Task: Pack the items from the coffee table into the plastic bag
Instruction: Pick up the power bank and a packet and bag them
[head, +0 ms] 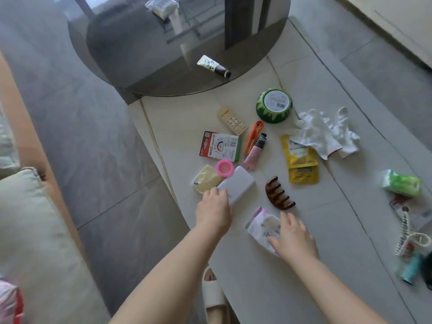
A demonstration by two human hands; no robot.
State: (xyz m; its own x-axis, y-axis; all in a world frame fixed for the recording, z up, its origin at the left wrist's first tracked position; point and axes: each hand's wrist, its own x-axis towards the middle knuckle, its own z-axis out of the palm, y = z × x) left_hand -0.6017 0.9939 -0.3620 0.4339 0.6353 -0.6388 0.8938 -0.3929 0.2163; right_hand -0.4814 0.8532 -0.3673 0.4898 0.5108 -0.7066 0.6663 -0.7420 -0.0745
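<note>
Many small items lie scattered on the pale coffee table (pixel 268 288). My left hand (pixel 214 210) grips the near end of a white power bank (pixel 238 187). My right hand (pixel 293 235) rests with spread fingers on a white and purple tissue packet (pixel 261 224). A brown hair claw (pixel 279 192) lies between the two hands, a little farther out. Beside the power bank sit a pink round cap (pixel 225 167) and a pale yellow pouch (pixel 204 180). The plastic bag is not clearly in view.
Farther out lie a red card pack (pixel 219 146), orange clippers (pixel 252 135), a pink tube (pixel 253 153), yellow sachets (pixel 301 160), white gloves (pixel 325 133), a green bowl (pixel 274 105) and a remote (pixel 232 120). A dark glass round table (pixel 140 54) carries another tube (pixel 214 66). A sofa cushion (pixel 30 230) is on the left.
</note>
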